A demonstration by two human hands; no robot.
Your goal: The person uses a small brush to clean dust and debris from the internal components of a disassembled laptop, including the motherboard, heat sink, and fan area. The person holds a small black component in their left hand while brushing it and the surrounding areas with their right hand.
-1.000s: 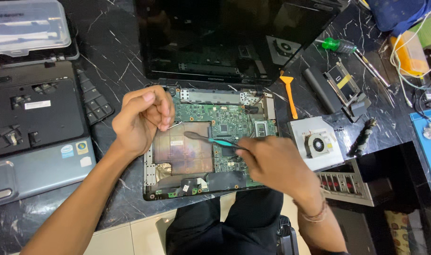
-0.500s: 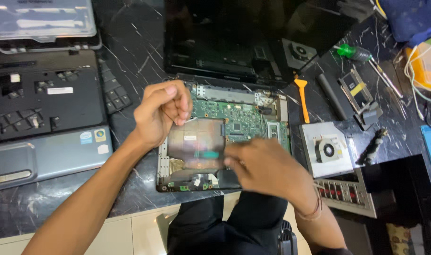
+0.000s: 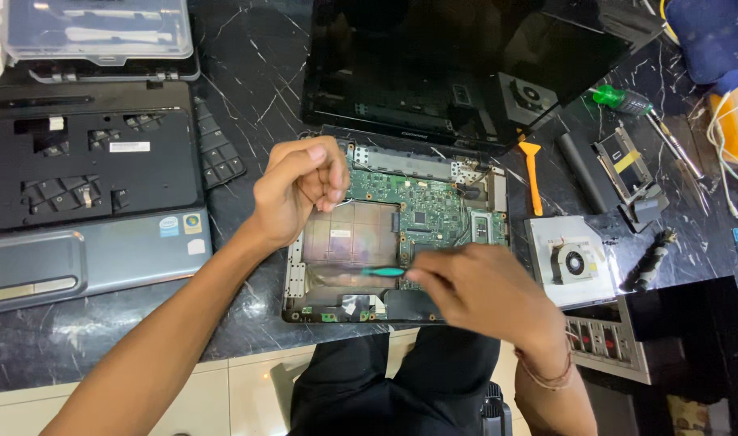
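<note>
From the head camera, looking straight down, the opened laptop base lies on the dark marble table with its green circuit board bared, and both hands work over it. The left hand is curled into a loose fist at the base's upper left corner, fingertips pressed together as though pinching something small; what sits between them I cannot tell, since the knuckles hide it. Resting there, it seems also to steady the chassis so it does not slide. The right hand is blurred with motion, closed around a teal-handled tool, which juts leftward from that grip and lies low over the bare tray beside the board, probably held flat so its tip can reach across the recess. Beyond both grips, the hinged screen is folded back out of the way. To the right of the tool hand, an orange pry tool, a small cooling fan on its pale plate and a green-handled screwdriver lie spread within reach. Left of the fisted hand, the removed palmrest cover sits aside, with a clear plastic case above it.
</note>
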